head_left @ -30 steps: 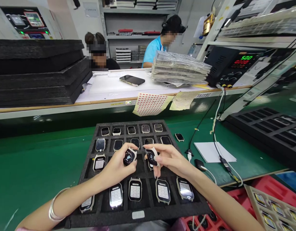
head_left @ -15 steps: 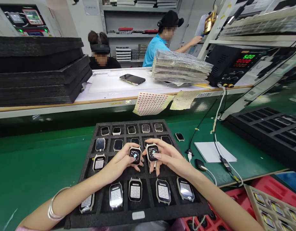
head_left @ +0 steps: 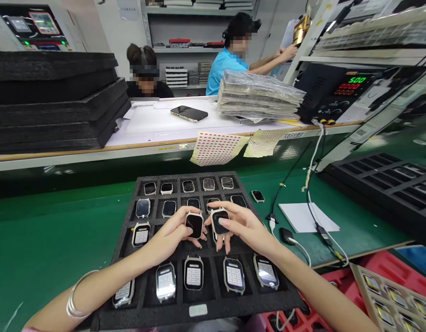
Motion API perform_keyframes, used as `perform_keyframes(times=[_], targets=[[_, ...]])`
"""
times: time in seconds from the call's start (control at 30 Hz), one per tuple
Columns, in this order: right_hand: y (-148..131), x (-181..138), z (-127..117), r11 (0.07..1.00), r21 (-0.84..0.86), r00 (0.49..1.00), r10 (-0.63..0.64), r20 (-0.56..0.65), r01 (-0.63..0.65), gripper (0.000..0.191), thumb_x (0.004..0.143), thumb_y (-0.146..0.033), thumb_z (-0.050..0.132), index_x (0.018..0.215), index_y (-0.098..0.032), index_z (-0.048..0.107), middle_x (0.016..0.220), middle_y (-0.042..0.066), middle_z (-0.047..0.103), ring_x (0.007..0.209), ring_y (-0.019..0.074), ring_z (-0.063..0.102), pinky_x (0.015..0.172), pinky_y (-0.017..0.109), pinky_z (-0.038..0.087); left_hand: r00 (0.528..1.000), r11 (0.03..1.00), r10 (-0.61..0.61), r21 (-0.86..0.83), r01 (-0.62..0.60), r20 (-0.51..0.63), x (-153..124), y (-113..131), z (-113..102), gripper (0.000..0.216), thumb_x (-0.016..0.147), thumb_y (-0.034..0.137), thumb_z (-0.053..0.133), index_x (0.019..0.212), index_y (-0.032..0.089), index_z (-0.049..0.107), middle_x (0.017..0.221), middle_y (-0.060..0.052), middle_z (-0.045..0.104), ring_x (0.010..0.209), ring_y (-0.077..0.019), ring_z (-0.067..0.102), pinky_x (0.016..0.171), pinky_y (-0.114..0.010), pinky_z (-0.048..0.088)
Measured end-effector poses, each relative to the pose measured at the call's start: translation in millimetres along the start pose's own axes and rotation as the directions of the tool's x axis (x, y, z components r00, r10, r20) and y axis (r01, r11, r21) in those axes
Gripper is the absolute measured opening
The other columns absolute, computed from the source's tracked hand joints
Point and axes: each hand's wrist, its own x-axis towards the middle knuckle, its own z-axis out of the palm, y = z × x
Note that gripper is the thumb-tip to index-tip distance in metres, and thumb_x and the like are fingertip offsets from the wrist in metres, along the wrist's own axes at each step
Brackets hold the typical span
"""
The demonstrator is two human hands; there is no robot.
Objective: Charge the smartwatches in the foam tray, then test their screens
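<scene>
Silver bangles sat well behind the fingers of the left hand, which were clamped on a dark-screened watch above a foam tray. Just beside them, the right hand gripped a second watch in its fingers; under these, seemingly, a third watch sat mostly hidden. Right of them lay a loose watch.

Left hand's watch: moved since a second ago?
Yes. The watch in the left hand has shifted slightly right against the foam tray, and its screen has turned up toward the camera.
</scene>
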Motion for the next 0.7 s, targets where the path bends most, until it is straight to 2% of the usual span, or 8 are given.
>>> perform_keyframes(times=[0.13,0.23,0.3,0.43,0.53,0.57,0.7], targets=[[0.4,0.4,0.9,1.000,-0.025,1.000,-0.016,-0.003,0.016,0.041,0.091,-0.030,0.058,0.128,-0.020,0.045,0.108,0.011,0.061,0.065,0.0167,0.069,0.047,0.023,0.057,1.000,0.995,0.014,0.102,-0.013,-0.011,1.6,0.7,0.8,0.034,0.081,0.016,0.049,0.115,0.019,0.046,0.091,-0.004,0.059,0.084,-0.0178,0.060,0.071,-0.031,0.051],[0.2,1.7,0.0,0.999,0.007,0.997,-0.050,0.057,0.050,0.046,0.091,-0.031,0.058,0.133,-0.022,0.043,0.115,0.013,0.059,0.080,0.0207,0.069,0.055,0.028,0.060,0.999,0.970,0.034,0.242,-0.023,-0.040,2.6,1.0,0.9,0.035,0.080,0.019,0.058,0.113,0.020,0.045,0.087,-0.001,0.055,0.074,-0.0140,0.058,0.061,-0.024,0.047],[-0.2,2.2,-1.6,0.998,0.018,0.994,-0.057,0.090,0.056,0.045,0.091,-0.029,0.058,0.133,-0.021,0.045,0.113,0.012,0.060,0.083,0.0215,0.068,0.059,0.031,0.060,0.997,0.948,0.046,0.318,-0.022,-0.068,2.5,0.5,-0.1,0.032,0.080,0.020,0.060,0.110,0.020,0.047,0.086,0.000,0.054,0.066,-0.0117,0.057,0.056,-0.023,0.045],[0.5,0.5,-5.4,0.999,-0.035,0.991,0.015,0.135,-0.010,0.036,0.088,-0.026,0.062,0.122,-0.015,0.056,0.089,0.008,0.067,0.065,0.0163,0.068,0.058,0.027,0.057,0.996,0.914,0.047,0.406,-0.014,-0.071,0.2,0.5,-3.0,0.026,0.077,0.015,0.056,0.102,0.019,0.052,0.079,0.003,0.055,0.053,-0.0080,0.050,0.054,-0.022,0.043],[2.2,-1.0,-7.1,0.997,-0.060,0.987,0.053,0.152,-0.044,0.038,0.088,-0.026,0.063,0.124,-0.014,0.055,0.071,0.003,0.067,0.060,0.0159,0.067,0.059,0.027,0.056,0.995,0.898,0.078,0.439,-0.040,-0.068,-0.7,2.2,-3.5,0.026,0.075,0.012,0.056,0.100,0.019,0.054,0.082,0.002,0.057,0.053,-0.0079,0.048,0.054,-0.022,0.042],[2.8,-0.9,-7.3,0.998,-0.052,0.988,0.045,0.146,-0.037,0.040,0.088,-0.026,0.064,0.125,-0.014,0.054,0.071,0.004,0.067,0.061,0.0165,0.067,0.059,0.028,0.056,0.993,0.895,0.095,0.443,-0.052,-0.077,-0.5,3.0,-3.3,0.026,0.075,0.012,0.056,0.100,0.019,0.054,0.084,0.002,0.057,0.054,-0.0082,0.048,0.056,-0.023,0.043],[2.7,1.2,-6.5,0.999,0.038,0.992,-0.015,0.128,0.010,0.044,0.087,-0.026,0.064,0.128,-0.017,0.052,0.098,0.010,0.064,0.064,0.0166,0.068,0.056,0.028,0.058,0.986,0.898,0.120,0.436,-0.060,-0.112,0.8,4.7,-2.2,0.029,0.077,0.013,0.056,0.104,0.018,0.052,0.079,0.003,0.054,0.059,-0.0104,0.051,0.062,-0.025,0.044]])
